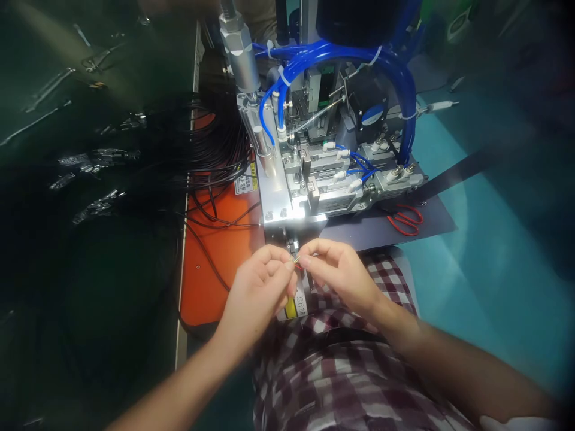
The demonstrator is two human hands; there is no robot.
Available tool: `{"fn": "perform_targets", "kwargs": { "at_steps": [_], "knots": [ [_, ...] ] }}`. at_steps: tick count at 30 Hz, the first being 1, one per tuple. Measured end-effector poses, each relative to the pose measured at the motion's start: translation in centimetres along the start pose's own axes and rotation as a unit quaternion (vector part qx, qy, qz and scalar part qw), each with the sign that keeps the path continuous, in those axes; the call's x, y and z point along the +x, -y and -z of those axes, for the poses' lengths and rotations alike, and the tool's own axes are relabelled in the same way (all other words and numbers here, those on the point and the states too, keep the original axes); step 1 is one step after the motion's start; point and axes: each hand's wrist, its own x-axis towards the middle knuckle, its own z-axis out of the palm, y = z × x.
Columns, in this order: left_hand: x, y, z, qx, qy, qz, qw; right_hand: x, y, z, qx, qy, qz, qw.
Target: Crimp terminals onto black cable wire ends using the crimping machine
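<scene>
Both hands meet in front of the machine, fingertips almost touching. My left hand is closed in a pinch on thin wires, which look pale yellow-green with a bit of red below. From the other side, my right hand pinches at the same wires with thumb and forefinger. The fingers hide most of them, so their ends cannot be made out. Just behind the fingertips is the machine's small metal front part. A label with a yellow patch shows under the hands.
Black cables lie bundled across the orange board on the left. Blue air tubes arch over the machine. Red-handled scissors rest on the dark plate at right. A metal cylinder stands at the machine's back left.
</scene>
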Motion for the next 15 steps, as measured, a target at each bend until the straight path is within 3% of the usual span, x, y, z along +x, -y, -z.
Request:
{"fn": "perform_targets", "kwargs": {
  "at_steps": [5,12,15],
  "knots": [
    [-0.16,-0.08,-0.06,0.004,-0.004,-0.005,1.000,-0.13,0.20,-0.51,-0.013,-0.029,-0.005,0.999],
    [-0.03,0.59,-0.02,-0.044,0.006,-0.016,0.999,-0.38,-0.05,-0.89,0.037,-0.011,-0.024,0.999],
    [-0.31,0.38,-0.04,-0.026,-0.001,-0.022,0.999,-0.48,-0.36,-0.80,-0.004,-0.019,0.037,0.999]
  ]
}}
